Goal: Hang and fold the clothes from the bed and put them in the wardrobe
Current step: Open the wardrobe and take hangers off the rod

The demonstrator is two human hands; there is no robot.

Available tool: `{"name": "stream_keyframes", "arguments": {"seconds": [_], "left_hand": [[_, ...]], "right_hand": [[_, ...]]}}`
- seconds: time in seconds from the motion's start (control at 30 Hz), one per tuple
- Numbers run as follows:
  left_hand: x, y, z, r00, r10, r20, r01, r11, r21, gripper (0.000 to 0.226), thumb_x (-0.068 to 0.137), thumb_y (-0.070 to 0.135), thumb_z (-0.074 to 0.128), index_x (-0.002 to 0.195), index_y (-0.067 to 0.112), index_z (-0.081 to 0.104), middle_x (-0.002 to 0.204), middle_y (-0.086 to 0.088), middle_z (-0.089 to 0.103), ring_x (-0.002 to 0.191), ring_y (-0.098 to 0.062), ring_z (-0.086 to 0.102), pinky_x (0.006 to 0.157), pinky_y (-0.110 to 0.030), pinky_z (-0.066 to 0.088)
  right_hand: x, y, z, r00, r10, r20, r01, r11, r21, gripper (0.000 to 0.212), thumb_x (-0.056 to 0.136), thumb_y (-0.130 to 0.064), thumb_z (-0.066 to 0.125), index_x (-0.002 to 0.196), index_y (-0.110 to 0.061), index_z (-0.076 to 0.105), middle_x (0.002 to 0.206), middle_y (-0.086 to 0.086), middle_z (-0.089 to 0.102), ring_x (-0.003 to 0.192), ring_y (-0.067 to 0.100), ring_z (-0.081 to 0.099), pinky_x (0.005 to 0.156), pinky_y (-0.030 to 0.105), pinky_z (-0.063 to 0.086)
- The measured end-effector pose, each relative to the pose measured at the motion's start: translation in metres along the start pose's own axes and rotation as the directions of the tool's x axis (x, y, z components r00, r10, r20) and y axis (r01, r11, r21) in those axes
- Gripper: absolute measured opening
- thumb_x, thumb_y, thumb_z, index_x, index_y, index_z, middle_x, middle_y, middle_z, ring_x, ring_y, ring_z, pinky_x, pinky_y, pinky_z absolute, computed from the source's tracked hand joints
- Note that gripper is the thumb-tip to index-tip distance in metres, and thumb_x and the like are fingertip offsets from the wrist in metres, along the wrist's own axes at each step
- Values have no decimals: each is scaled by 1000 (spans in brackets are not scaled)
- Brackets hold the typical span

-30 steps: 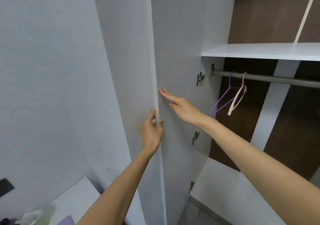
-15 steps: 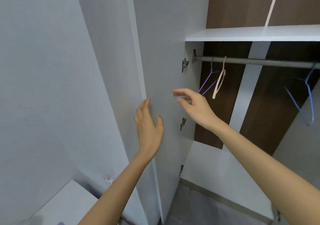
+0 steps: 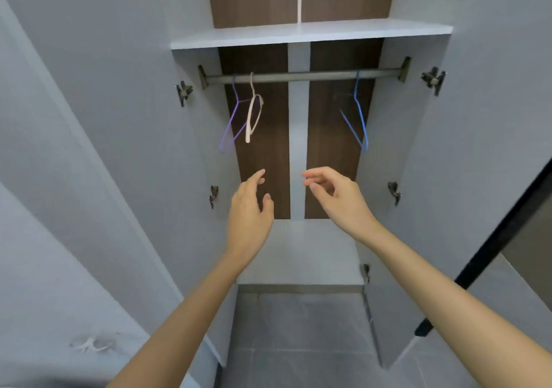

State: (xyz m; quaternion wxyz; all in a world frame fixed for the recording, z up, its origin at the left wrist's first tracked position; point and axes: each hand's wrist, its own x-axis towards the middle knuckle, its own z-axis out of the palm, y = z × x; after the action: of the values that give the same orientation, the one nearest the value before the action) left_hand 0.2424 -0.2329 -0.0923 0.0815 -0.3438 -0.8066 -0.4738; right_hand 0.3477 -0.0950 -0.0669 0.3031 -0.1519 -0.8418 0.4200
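1. Wardrobe [image 3: 328, 130]: stood straight ahead and filled the frame from 9 to 3 o'clock. Both doors were swung wide. The back panel was dark brown with a pale vertical strip down the centre.
2. Left door [image 3: 119, 119] at 9 o'clock and right door [image 3: 478, 119] at 3 o'clock, both pale grey, inner faces turned toward the opening.
3. Tiled floor [image 3: 298, 334] at 6 o'clock, grey, between the two door bottoms.
4. Bottom panel [image 3: 298, 253] of the hanging compartment: pale, just below frame centre, partly covered by both forearms.
5. Shelf [image 3: 310, 33] at 12 o'clock, white, spanning the full width above the rail.
6. Dark frame [image 3: 493, 238]: a black strip that ran diagonally at 4 o'clock, beyond the right door.
7. Left hand [image 3: 249, 211]: raised just left of centre, fingers straight and loosely spread, holding nothing, in front of the lower back panel.
8. Right hand [image 3: 340, 199]: raised just right of centre, fingers gently curved with a wide gap to the thumb, holding nothing. The two hands were near each other but apart.
9. Rail [image 3: 304, 76]: a grey bar under the shelf at 12 o'clock.
10. Purple hanger [image 3: 228, 127] and beige hanger [image 3: 248, 125]: hung just beside each other at the rail's left end, 11 o'clock, above the left hand and apart from it.
11. Blue hanger [image 3: 362, 125]: hung alone near the rail's right end, 1 o'clock, above the right hand, bare.
12. Hinges [image 3: 183, 92]: dark metal, on both door edges.
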Motion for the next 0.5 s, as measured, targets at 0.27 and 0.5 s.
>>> {"name": "stream_keyframes", "arguments": {"seconds": [0.27, 0.5], "left_hand": [[-75, 80, 103, 955, 89, 283, -66, 994, -90, 47, 95, 12, 50, 141, 20, 42, 133, 1, 52, 121, -16, 47, 103, -31, 40], [-162, 166, 172, 796, 275, 539, -184, 959, -217, 49, 95, 12, 50, 143, 19, 40, 140, -3, 45, 126, -19, 44, 106, -34, 36]], "right_hand": [[-130, 42, -116, 971, 207, -118, -217, 973, -78, 22, 97, -10, 52, 113, -19, 65, 98, -10, 66, 86, -10, 57, 73, 5, 40], [-267, 67, -199, 861, 375, -342, -425, 901, -82, 22, 96, -8, 54, 112, -18, 64, 97, -10, 66, 84, -12, 58, 73, 5, 41]]}}
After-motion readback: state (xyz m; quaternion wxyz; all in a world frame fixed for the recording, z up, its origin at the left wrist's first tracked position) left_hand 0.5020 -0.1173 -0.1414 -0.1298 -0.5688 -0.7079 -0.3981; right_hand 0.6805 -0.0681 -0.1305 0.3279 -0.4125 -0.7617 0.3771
